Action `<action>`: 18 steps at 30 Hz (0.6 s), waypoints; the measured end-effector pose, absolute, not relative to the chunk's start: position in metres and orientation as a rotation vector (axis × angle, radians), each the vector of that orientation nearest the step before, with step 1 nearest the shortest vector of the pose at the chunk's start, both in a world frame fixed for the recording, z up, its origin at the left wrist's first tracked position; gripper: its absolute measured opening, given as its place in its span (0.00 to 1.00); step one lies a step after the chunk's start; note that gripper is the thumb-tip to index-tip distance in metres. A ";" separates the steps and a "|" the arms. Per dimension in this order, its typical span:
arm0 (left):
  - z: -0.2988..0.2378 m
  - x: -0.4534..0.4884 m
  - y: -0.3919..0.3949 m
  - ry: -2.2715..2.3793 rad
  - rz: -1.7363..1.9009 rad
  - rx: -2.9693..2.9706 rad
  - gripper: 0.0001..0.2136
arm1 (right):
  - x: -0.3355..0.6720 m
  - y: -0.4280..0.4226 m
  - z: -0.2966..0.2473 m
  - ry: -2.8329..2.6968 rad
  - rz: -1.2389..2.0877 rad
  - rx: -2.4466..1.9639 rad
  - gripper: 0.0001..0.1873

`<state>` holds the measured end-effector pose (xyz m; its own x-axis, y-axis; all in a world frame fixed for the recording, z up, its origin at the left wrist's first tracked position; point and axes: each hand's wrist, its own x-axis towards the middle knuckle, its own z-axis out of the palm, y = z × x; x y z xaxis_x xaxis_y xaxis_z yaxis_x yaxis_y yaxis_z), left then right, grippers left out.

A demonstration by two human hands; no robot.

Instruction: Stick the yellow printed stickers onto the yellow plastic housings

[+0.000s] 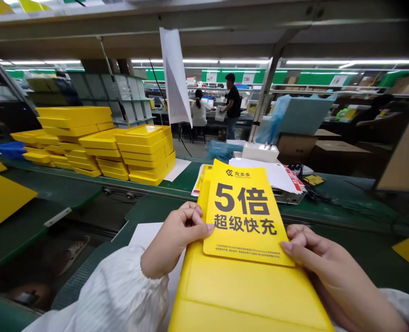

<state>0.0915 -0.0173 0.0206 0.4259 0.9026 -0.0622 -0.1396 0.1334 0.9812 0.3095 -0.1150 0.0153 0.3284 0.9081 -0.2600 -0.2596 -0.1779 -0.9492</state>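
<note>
Yellow plastic tray [246, 295] lies nearest the camera at 6 o'clock, its far end passing under a yellow printed card [246, 212] marked "5倍 超级快充". Card lies flat on the tray, long axis running 6 to 12 o'clock with a slight lean toward 11 o'clock; its top edge extends past the tray's visible far end.

Left hand [177, 240] sits at the card's 9 o'clock edge, in a white gathered sleeve [104, 295]. Its fingers [190, 216] are curled together, with the thumb pressed at the edge, apparently clamping the card. Right hand [325, 263] sits at the card's 4 o'clock corner. Its fingers [301, 235] are curled together just beside the card; thumb tip at or on the edge. Clamp on that side cannot be told, as the underside is hidden.

Neither hand is clearly nearer: both lie just beside the card's lower half, left hand reaching slightly higher along it.

White paper sheet [149, 235] lies under the left hand at 8 o'clock. Green tabletop [349, 203] carries stacked yellow trays [145, 152] at 10 o'clock and a white device [260, 152] with loose papers [270, 175] at 12 o'clock. 2 co-workers [218, 103] are well apart in the background.
</note>
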 end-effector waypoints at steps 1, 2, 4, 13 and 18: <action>0.020 0.091 -0.017 0.821 0.895 1.191 0.15 | 0.310 -0.114 0.014 -0.636 1.197 -1.357 0.20; 0.021 0.091 -0.016 0.820 0.894 1.194 0.15 | 0.310 -0.113 0.013 -0.615 1.207 -1.367 0.21; 0.021 0.092 -0.015 0.815 0.885 1.203 0.15 | 0.312 -0.112 0.010 -0.576 1.218 -1.392 0.21; 0.020 0.092 -0.016 0.806 0.883 1.209 0.14 | 0.311 -0.113 0.013 -0.493 1.239 -1.409 0.21; 0.018 0.092 -0.014 0.787 0.887 1.179 0.15 | 0.308 -0.111 0.019 -0.497 1.239 -1.412 0.21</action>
